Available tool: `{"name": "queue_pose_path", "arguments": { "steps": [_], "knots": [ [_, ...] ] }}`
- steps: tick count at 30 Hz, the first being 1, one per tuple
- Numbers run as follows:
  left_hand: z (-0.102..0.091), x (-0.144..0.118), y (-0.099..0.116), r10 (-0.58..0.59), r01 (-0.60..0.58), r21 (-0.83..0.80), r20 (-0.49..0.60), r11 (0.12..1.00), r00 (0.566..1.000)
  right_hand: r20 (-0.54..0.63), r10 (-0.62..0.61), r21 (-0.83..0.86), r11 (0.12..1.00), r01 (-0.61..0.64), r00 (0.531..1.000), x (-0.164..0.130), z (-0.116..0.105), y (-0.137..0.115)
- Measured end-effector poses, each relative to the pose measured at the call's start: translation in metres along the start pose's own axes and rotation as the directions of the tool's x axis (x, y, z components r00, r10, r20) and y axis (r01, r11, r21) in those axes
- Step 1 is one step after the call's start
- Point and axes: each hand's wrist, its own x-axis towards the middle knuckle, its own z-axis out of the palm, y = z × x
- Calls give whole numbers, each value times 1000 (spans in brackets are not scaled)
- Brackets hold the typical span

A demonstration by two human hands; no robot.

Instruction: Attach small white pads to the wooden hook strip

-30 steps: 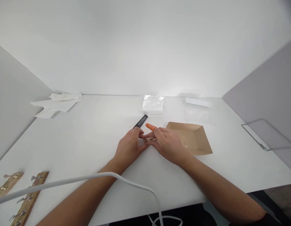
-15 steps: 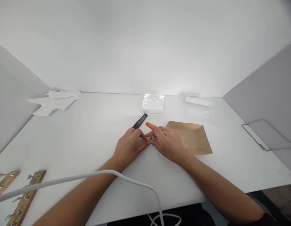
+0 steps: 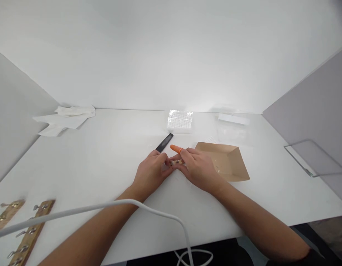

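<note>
My left hand and my right hand meet over the middle of the table. Between their fingertips is a small pale piece with metal bits, mostly hidden by the fingers. Thumb and fingers of the left hand are pinched at its left end; the right hand grips the other end. An orange finger cot covers one raised finger of the right hand. Just beyond the left hand lies a flat black strip, its near end hidden behind the knuckles.
A brown paper tray stands right of my right hand. Behind are a clear-wrapped white pack, a clear bag and crumpled tissues. Wooden strips with metal hooks lie front left. A white cable crosses before my left forearm.
Both hands stay in place with the small piece between them. The left fingers have shifted very slightly on it, and the orange-covered finger has moved a touch to the left.
</note>
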Motion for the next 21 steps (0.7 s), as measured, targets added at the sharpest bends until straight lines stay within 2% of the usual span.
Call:
{"name": "queue_pose_path", "arguments": {
  "steps": [10,21],
  "knots": [
    [-1,0,2,-14,14,-1,-19,1000,1000,8,-9,-24,1000,9,1000,1,3,1],
    [-2,-1,-1,30,-31,15,22,999,999,21,-3,-29,1000,4,1000,1,1,-1]
  ]
}}
